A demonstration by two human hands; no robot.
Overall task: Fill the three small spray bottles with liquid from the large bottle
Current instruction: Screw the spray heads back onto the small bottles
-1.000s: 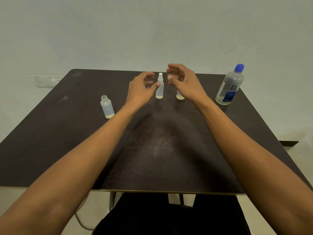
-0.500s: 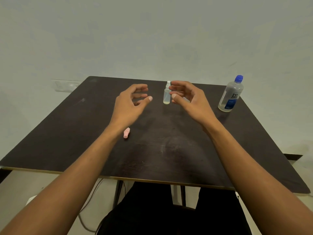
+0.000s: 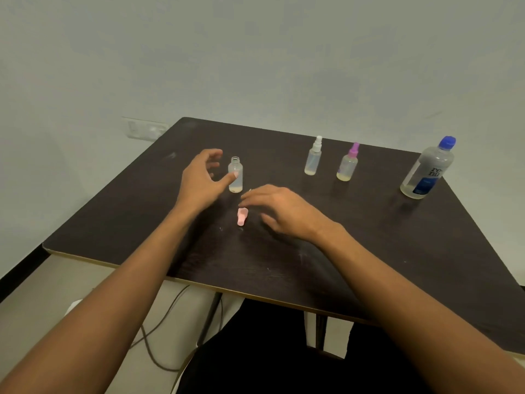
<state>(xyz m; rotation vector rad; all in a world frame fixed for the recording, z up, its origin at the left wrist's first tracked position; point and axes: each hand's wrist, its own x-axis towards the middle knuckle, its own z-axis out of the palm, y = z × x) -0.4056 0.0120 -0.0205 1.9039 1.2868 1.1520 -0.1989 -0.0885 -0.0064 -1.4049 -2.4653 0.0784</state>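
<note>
- Dark table against a pale wall; person seated at the near edge, both forearms reaching in.
- Step, judged: one small bottle is uncapped and being readied for filling. None of the three looks full yet.
- Pink spray cap lies on its side at 9 o'clock of right hand, just beside the fingertips; contact can't be told.
- Right hand: fingers spread and loose, low over the table, holding nothing.
- Left hand: fingers apart and curved, empty; thumb tip at the bottle's side, no grip closed.
- Open bottle stands upright at 3 o'clock of left hand and 11 o'clock of right hand, with a thin layer of liquid at the bottom.
- White-capped spray bottle and purple-capped spray bottle stand upright side by side at 1 o'clock of right hand, well apart from it.
- Large bottle stands at 2 o'clock near the far right edge, blue cap on.
- Next, likely: left hand steadies the open bottle, right hand fetches and uncaps the large bottle. The neck is narrow, so pour slowly.
</note>
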